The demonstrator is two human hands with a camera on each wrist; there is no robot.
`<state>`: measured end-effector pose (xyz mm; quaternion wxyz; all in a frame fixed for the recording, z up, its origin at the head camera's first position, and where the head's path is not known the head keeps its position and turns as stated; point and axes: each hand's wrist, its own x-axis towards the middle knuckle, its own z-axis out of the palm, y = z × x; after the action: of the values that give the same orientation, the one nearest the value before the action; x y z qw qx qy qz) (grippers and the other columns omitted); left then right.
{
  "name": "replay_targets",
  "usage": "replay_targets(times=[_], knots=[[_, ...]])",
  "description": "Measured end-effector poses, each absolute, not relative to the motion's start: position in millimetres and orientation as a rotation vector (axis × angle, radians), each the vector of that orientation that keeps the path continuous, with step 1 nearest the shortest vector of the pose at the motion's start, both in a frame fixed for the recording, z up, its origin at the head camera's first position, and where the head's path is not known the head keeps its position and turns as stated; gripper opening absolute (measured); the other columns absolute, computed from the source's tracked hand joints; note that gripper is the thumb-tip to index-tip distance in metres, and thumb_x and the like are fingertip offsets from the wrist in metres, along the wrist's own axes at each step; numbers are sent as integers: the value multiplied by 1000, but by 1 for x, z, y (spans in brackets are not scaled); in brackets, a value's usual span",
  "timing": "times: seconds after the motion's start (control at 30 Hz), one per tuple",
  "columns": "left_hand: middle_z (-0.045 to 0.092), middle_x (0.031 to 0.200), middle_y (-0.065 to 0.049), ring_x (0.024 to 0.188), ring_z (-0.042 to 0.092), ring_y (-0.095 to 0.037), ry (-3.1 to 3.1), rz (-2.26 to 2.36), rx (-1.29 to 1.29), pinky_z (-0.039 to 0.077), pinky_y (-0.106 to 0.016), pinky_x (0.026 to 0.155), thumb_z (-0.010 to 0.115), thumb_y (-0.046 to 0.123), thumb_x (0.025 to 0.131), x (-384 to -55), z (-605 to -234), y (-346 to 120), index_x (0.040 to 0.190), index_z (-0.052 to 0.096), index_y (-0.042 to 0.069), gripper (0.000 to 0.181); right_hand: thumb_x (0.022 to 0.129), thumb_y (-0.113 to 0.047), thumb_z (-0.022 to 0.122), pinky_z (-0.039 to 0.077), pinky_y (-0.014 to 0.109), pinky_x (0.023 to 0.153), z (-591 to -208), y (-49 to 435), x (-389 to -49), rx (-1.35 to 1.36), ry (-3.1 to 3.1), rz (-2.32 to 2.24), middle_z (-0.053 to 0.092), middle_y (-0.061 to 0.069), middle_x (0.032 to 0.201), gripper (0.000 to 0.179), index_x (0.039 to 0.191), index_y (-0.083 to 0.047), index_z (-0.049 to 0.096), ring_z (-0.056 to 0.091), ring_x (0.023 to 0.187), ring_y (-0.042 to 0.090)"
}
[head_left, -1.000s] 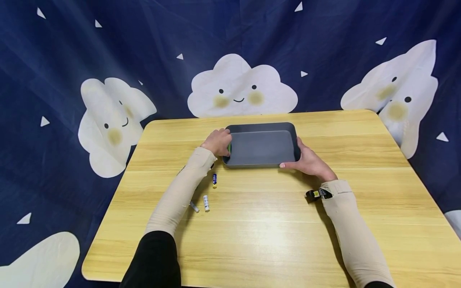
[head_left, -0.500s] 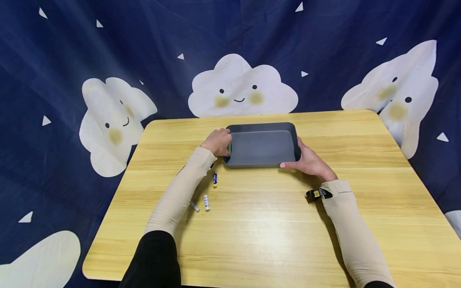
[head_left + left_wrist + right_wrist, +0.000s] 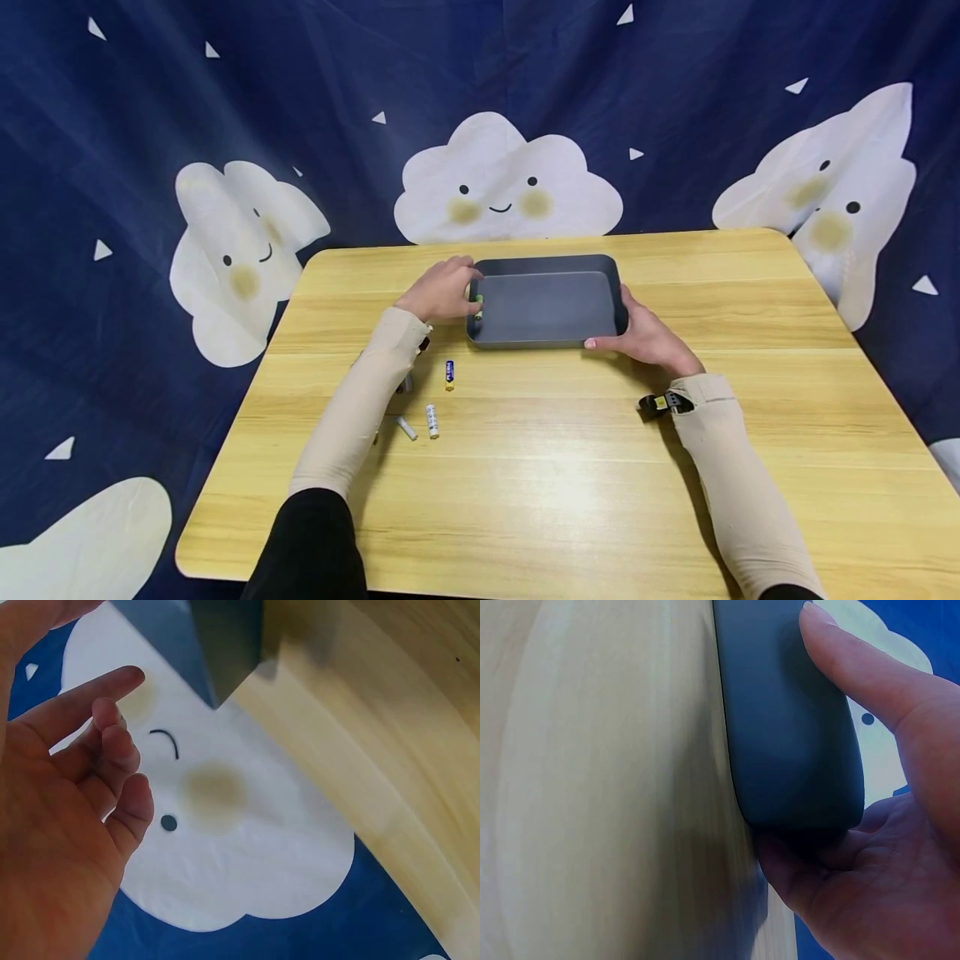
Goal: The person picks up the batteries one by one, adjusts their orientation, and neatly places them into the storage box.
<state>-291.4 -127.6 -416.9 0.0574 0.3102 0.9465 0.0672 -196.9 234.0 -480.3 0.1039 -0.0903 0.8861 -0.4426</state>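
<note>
A dark grey rectangular tray [image 3: 547, 310] lies near the table's back edge. Inside its left end is a green battery [image 3: 478, 307]. My left hand [image 3: 438, 290] is at that end, thumb and index finger parted around the rim beside the battery; in the left wrist view its other fingers bend loosely and hold nothing. At the opposite end, my right hand [image 3: 651, 337] grips the tray's front right corner. The right wrist view shows the thumb along the outer side of the tray [image 3: 791, 727] and the fingers around the end.
In front of the tray lie a blue and yellow battery [image 3: 450, 376] and two white batteries, one upright-pointing [image 3: 432, 422], one slanted [image 3: 407, 428]. A grey cylinder [image 3: 408, 383] is partly behind my left forearm. A blue cloud-print curtain [image 3: 337, 75] hangs behind the table.
My left hand has let go of the green battery, spread its fingers and shifted slightly left. The battery now shows in the tray. My right hand keeps its grip.
</note>
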Motion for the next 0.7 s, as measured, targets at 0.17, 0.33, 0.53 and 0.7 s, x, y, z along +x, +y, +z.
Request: replay_targets(times=[0.17, 0.33, 0.53, 0.7], knots=[[63, 113, -9, 97, 58, -25, 2893, 348, 929, 49, -40, 89, 76, 37, 90, -282, -405, -139, 132, 69, 4, 54, 79, -40, 90, 28, 65, 121, -481, 234, -197, -270, 2615, -1300, 31, 28, 165, 130, 168, -18, -3, 36, 150, 46], [60, 105, -7, 94, 56, -23, 2937, 423, 924, 48, -39, 85, 74, 39, 91, -269, -396, -155, 132, 69, 8, 52, 78, -41, 91, 28, 63, 121, -481, 234, -197, -273, 2615, -1311, 33, 27, 165, 130, 168, -17, -1, 36, 151, 44], [58, 99, -8, 89, 54, -23, 2967, 481, 958, 47, -39, 82, 72, 44, 93, -252, -393, -173, 132, 69, 7, 54, 77, -42, 91, 28, 63, 122, -481, 233, -197, -268, 2615, -1310, 33, 27, 165, 131, 168, -17, 0, 36, 150, 44], [58, 96, -7, 86, 52, -22, 2986, 515, 957, 45, -36, 79, 73, 45, 93, -241, -394, -186, 131, 70, 7, 53, 78, -45, 90, 27, 63, 122, -479, 235, -197, -263, 2622, -1279, 31, 27, 166, 133, 167, -17, -4, 34, 152, 44]])
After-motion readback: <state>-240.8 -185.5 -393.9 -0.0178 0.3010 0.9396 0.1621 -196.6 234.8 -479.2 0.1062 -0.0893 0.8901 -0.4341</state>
